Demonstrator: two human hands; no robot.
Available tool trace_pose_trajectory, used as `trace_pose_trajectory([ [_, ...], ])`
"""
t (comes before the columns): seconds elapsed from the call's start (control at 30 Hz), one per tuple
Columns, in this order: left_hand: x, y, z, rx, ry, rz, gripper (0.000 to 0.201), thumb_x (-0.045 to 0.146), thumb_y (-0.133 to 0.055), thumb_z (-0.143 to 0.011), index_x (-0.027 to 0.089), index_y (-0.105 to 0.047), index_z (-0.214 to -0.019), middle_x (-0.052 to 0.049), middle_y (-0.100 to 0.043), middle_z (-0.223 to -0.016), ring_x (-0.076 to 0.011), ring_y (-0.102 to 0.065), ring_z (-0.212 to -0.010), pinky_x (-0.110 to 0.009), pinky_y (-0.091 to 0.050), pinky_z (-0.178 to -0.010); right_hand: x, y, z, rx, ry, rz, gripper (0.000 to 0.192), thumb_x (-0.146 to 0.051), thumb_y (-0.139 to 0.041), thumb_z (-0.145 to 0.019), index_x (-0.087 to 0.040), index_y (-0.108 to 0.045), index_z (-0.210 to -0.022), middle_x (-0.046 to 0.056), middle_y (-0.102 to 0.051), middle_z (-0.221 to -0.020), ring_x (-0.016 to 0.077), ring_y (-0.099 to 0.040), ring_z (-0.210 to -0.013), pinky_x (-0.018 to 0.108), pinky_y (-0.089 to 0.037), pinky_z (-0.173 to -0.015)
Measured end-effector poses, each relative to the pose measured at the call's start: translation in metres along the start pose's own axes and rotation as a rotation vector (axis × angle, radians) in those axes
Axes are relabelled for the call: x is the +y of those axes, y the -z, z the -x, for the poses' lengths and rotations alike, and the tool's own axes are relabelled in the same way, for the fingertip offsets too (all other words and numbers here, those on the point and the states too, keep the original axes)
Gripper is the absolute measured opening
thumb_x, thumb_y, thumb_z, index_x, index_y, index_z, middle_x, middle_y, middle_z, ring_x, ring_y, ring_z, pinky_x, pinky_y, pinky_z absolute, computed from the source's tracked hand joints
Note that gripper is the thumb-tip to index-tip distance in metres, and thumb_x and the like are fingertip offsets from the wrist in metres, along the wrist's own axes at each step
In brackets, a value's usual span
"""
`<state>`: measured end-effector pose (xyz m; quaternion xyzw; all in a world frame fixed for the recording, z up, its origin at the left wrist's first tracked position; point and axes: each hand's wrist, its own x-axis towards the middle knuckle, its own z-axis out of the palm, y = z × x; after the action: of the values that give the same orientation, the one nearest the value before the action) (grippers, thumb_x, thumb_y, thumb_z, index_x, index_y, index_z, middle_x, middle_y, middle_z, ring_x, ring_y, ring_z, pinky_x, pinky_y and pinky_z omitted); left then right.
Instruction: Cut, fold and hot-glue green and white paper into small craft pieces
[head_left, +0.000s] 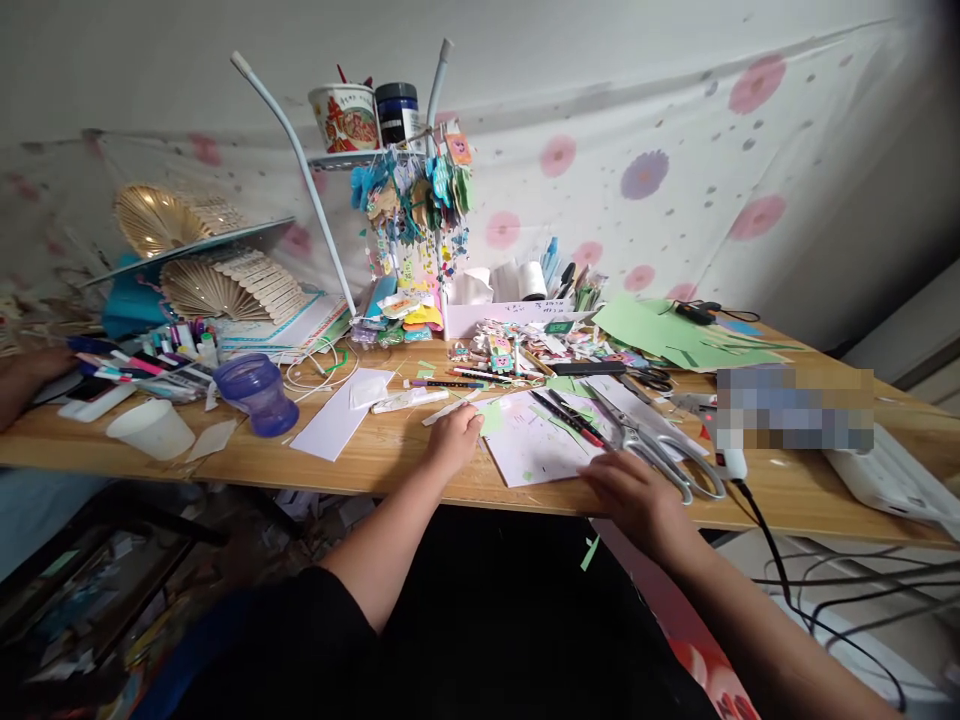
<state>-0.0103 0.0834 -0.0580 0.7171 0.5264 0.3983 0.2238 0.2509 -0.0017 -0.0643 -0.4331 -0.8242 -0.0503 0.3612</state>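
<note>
My left hand rests on the table with its fingers curled closed. Its fingertips meet a small light-green paper piece at the left side of a white sheet of paper; what they pinch, if anything, is hidden. At the sheet's front right corner, the fingers of my right hand close on the paper's edge. Red-and-black pens and green scraps lie on the sheet. Large silver scissors lie just behind my right hand. A green paper strip shows below the table edge.
A purple jar, a white cup and many markers stand left. Behind are a rack with hanging trinkets and green sheets. A white device with a black cable lies right. Another person's hand is far left.
</note>
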Motion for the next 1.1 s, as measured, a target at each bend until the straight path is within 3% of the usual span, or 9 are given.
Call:
trace_pose_trajectory([
  [0.1, -0.008, -0.003, -0.001, 0.006, 0.034, 0.174, 0.024, 0.035, -0.053, -0.078, 0.019, -0.056, -0.060, 0.003, -0.047, -0.054, -0.0140, -0.045, -0.056, -0.025, -0.033, -0.058, 0.000, -0.002, -0.025, 0.114, -0.067, 0.175, 0.025, -0.032, -0.050, -0.089, -0.022, -0.069, -0.102, 0.012, -0.064, -0.098, 0.0258, -0.058, -0.087, 0.042, -0.049, -0.076],
  [0.27, -0.013, -0.006, -0.002, 0.052, 0.089, 0.396, 0.026, 0.040, -0.059, -0.073, 0.018, -0.059, -0.061, -0.001, -0.055, -0.065, -0.0149, -0.048, -0.062, -0.026, -0.040, -0.061, -0.027, -0.023, -0.044, -0.255, 0.120, 0.121, 0.031, -0.037, -0.057, -0.085, -0.027, -0.065, -0.113, 0.009, -0.063, -0.101, 0.0247, -0.055, -0.088, 0.041, -0.047, -0.077],
  [0.43, -0.006, -0.002, 0.002, -0.012, -0.036, 0.310, 0.030, 0.039, -0.056, -0.076, 0.018, -0.056, -0.055, 0.000, -0.051, -0.060, -0.0162, -0.049, -0.066, -0.028, -0.043, -0.069, -0.049, -0.046, -0.054, -0.333, 0.108, 0.122, 0.027, -0.027, -0.048, -0.090, -0.024, -0.066, -0.110, 0.008, -0.064, -0.107, 0.0236, -0.055, -0.091, 0.036, -0.047, -0.080],
  [0.53, -0.003, 0.000, 0.004, -0.089, -0.101, 0.175, 0.032, 0.036, -0.052, -0.079, 0.019, -0.054, -0.052, 0.004, -0.041, -0.050, -0.0136, -0.044, -0.057, -0.027, -0.042, -0.071, -0.050, -0.046, -0.058, -0.370, 0.132, 0.122, 0.029, -0.025, -0.044, -0.092, -0.020, -0.065, -0.110, 0.008, -0.065, -0.111, 0.0230, -0.055, -0.092, 0.037, -0.047, -0.083],
  [0.67, -0.006, -0.001, 0.004, -0.105, -0.079, 0.088, 0.033, 0.035, -0.051, -0.079, 0.020, -0.049, -0.050, 0.005, -0.032, -0.046, -0.0123, -0.038, -0.050, -0.026, -0.039, -0.064, -0.034, -0.029, -0.046, -0.354, 0.157, 0.191, 0.031, -0.033, -0.050, -0.089, -0.022, -0.061, -0.116, 0.008, -0.060, -0.123, 0.0275, -0.052, -0.106, 0.045, -0.042, -0.092],
  [0.8, -0.007, -0.002, 0.002, -0.074, -0.053, 0.158, 0.035, 0.037, -0.050, -0.080, 0.020, -0.044, -0.050, 0.004, -0.032, -0.048, -0.0151, -0.046, -0.058, -0.027, -0.040, -0.069, -0.009, -0.015, -0.029, -0.165, -0.005, 0.267, 0.023, -0.034, -0.053, -0.086, -0.021, -0.070, -0.093, 0.011, -0.063, -0.118, 0.0317, -0.053, -0.107, 0.051, -0.043, -0.089],
  [0.93, 0.005, 0.001, 0.004, -0.042, -0.173, 0.203, 0.035, 0.036, -0.048, -0.082, 0.019, -0.047, -0.052, 0.001, -0.043, -0.056, -0.0156, -0.046, -0.065, -0.029, -0.041, -0.076, -0.010, -0.026, -0.036, 0.011, -0.179, -0.003, 0.026, -0.033, -0.050, -0.088, -0.020, -0.065, -0.104, 0.012, -0.066, -0.106, 0.0272, -0.060, -0.096, 0.045, -0.050, -0.083],
  [1.0, 0.011, 0.002, 0.006, -0.060, -0.237, 0.202, 0.032, 0.033, -0.048, -0.083, 0.019, -0.051, -0.055, 0.000, -0.048, -0.061, -0.0155, -0.047, -0.067, -0.031, -0.041, -0.081, -0.018, -0.040, -0.048, 0.025, -0.260, -0.237, 0.033, -0.037, -0.055, -0.085, -0.019, -0.059, -0.113, 0.012, -0.065, -0.106, 0.0249, -0.063, -0.091, 0.041, -0.052, -0.080],
  [1.1, 0.012, 0.001, 0.008, -0.106, -0.236, 0.222, 0.029, 0.031, -0.049, -0.084, 0.019, -0.055, -0.058, 0.001, -0.052, -0.060, -0.0144, -0.050, -0.065, -0.035, -0.037, -0.093, -0.025, -0.059, -0.064, 0.016, -0.370, -0.581, 0.034, -0.043, -0.060, -0.079, -0.019, -0.057, -0.103, 0.008, -0.067, -0.092, 0.0199, -0.064, -0.076, 0.035, -0.053, -0.070],
])
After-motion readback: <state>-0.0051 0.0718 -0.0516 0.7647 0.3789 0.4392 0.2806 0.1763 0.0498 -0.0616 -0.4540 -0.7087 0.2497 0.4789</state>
